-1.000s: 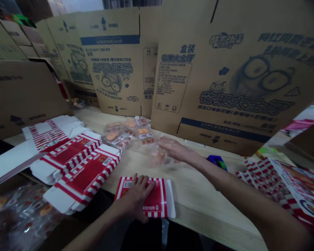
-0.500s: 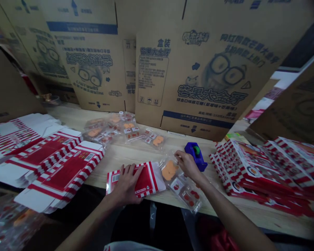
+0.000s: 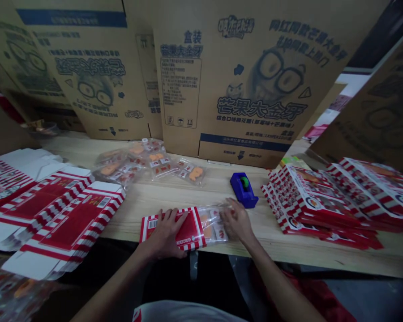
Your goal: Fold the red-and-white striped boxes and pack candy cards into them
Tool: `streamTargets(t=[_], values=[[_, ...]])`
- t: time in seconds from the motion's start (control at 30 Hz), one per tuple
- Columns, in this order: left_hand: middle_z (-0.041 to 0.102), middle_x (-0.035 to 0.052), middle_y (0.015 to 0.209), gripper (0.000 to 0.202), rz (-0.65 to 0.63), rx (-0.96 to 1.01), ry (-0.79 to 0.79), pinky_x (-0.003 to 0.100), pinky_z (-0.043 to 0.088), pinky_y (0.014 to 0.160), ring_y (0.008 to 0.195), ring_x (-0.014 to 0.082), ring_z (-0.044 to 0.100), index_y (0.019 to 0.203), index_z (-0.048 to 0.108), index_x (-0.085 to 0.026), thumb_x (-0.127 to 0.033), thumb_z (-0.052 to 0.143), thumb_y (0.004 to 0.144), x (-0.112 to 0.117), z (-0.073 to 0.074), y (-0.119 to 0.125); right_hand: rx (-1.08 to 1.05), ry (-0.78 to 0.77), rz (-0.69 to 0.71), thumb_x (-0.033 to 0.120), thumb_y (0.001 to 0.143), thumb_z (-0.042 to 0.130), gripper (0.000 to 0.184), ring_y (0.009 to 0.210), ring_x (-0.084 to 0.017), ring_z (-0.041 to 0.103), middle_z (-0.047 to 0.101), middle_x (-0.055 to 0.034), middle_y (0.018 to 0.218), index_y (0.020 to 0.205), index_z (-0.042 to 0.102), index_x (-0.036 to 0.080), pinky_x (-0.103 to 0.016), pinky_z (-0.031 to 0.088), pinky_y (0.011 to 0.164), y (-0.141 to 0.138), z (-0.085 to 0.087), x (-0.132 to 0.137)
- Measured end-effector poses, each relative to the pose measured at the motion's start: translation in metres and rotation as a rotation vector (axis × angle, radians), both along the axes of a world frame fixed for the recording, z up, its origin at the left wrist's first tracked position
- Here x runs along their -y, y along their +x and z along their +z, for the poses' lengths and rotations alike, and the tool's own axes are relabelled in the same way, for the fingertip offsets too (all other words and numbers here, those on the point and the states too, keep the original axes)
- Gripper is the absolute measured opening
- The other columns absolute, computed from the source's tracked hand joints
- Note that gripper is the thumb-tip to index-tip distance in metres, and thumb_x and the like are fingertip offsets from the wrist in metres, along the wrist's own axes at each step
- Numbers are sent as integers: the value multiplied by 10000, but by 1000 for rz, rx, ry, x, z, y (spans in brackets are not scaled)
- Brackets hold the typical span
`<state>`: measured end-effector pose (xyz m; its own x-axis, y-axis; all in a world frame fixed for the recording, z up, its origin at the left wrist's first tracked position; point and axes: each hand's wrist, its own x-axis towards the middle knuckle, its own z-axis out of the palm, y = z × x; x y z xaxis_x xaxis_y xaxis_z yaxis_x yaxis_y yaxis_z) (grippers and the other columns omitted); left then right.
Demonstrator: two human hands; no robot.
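My left hand [image 3: 168, 235] lies across a red-and-white striped carton [image 3: 194, 226] at the table's near edge, its fingers on top and its thumb along the near side. My right hand [image 3: 237, 220] pinches the right end of a clear candy packet [image 3: 215, 223] holding orange and red pieces and small printed sachets. The packet's left end reaches into the right end of the carton; how deep it goes is hidden. Just beyond my right hand stands a blue tape dispenser [image 3: 244, 190] with a green core.
Several candy packets [image 3: 154, 163] lie at the back of the table [image 3: 174, 194]. Flat striped cartons [image 3: 83, 214] are stacked on the left, filled-looking striped boxes [image 3: 309, 201] on the right. Large cardboard boxes [image 3: 235, 129] wall off the back. More packets [image 3: 20, 290] sit low at left.
My right hand has brought the candy packet left and lined it up with the carton, its left end now inside the opening. My left hand stays on the carton. The view has shifted slightly.
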<state>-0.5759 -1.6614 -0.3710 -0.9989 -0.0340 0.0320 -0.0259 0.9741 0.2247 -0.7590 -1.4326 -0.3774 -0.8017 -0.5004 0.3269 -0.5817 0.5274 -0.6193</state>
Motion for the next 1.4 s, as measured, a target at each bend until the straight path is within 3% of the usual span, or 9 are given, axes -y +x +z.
streamTargets(t=[0.13, 0.37, 0.53, 0.7, 0.8, 1.0, 1.2, 1.3, 1.4], values=[[354, 241, 1440, 1213, -11, -17, 8, 648, 106, 1090, 1301, 442, 321, 1463, 327, -169, -566, 798, 419, -1, -5, -1, 159, -159, -205, 515, 835, 507, 612, 1032, -327, 630, 680, -178, 1116, 1298, 519, 115, -544, 449, 943, 8, -13, -42], [420, 229, 1357, 1130, -33, -135, 17, 592, 224, 1061, 1210, 419, 387, 1422, 391, -137, -479, 810, 430, -24, 2, -10, 487, -419, 250, 394, 802, 659, 534, 1138, -257, 603, 623, -98, 1257, 1289, 502, 239, -431, 499, 952, 83, -10, 11], [440, 245, 1290, 1126, 348, -290, 61, 553, 361, 947, 1139, 417, 426, 1426, 355, -79, -589, 759, 508, -46, 24, -1, 352, -679, -68, 342, 706, 772, 452, 1171, -235, 555, 566, -90, 1246, 1017, 464, 229, -398, 477, 971, 100, -2, 25], [475, 211, 1313, 1019, 408, -355, 403, 566, 372, 973, 1189, 396, 445, 1481, 248, -128, -563, 692, 673, -64, 17, 16, 663, -837, -6, 344, 748, 753, 395, 735, -150, 656, 661, 18, 851, 884, 394, 252, -266, 542, 660, 105, 4, 19], [508, 168, 1334, 761, 341, -368, 881, 468, 426, 990, 1191, 297, 515, 1505, 180, -171, -418, 518, 869, -63, 1, 24, 756, -827, 48, 341, 786, 724, 374, 796, -166, 671, 698, -10, 970, 1016, 438, 270, -290, 549, 703, 106, 0, 6], [568, 135, 1302, 784, 146, -188, 1574, 407, 505, 909, 1063, 260, 616, 1490, 236, -235, -389, 624, 826, -64, -11, 36, 748, -610, 72, 403, 797, 689, 505, 1071, -236, 617, 641, -75, 1231, 1248, 547, 227, -378, 504, 920, 106, -21, -28], [651, 71, 999, 365, 125, -110, 1505, 331, 514, 783, 907, 215, 630, 1080, 542, -196, -385, 671, 795, -64, -14, 39, 519, -372, 187, 375, 876, 576, 196, 960, -212, 607, 664, -49, 1028, 987, 646, 229, -324, 482, 858, 107, -17, -33], [597, 35, 852, 251, 190, -274, 1309, 285, 473, 747, 824, 171, 575, 739, 528, -173, -390, 613, 832, -60, -16, 30, 471, -380, 219, 361, 868, 582, 171, 872, -196, 592, 637, -39, 901, 789, 607, 212, -302, 477, 800, 106, -9, -24], [537, -4, 757, 269, 299, -362, 1371, 247, 438, 667, 711, 132, 527, 686, 469, -178, -347, 648, 793, -60, -19, 21, 546, -476, 113, 339, 795, 661, 151, 709, -163, 559, 580, 2, 762, 846, 583, 219, -258, 472, 651, 106, -3, -13]])
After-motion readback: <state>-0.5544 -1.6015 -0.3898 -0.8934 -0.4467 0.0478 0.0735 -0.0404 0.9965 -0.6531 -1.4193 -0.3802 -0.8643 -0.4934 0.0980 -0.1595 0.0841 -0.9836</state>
